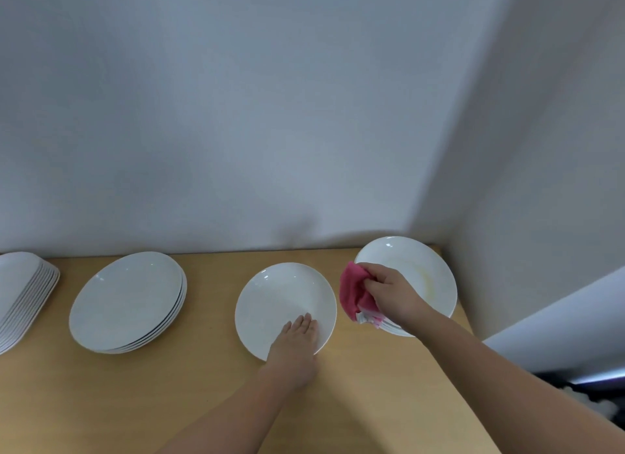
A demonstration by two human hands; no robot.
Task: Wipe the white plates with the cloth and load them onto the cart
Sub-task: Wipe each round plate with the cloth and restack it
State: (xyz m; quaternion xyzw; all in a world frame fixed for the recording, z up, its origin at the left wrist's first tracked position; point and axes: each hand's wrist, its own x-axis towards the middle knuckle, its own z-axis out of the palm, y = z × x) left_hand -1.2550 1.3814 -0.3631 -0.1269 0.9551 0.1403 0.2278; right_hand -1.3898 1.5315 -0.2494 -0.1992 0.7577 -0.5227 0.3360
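A single white plate (274, 301) lies on the wooden table (189, 386) in the middle. My left hand (297, 345) rests flat on its near right rim, fingers straight. My right hand (392, 294) grips a bunched pink cloth (355, 293) just right of that plate, above the left side of a white plate stack (426, 267) in the table's back right corner. The top plate of that stack shows a faint yellowish smear.
A stack of round white plates (128, 301) sits to the left. A stack of oblong white dishes (20, 294) is at the far left edge. Grey walls close the back and right side. No cart is in view.
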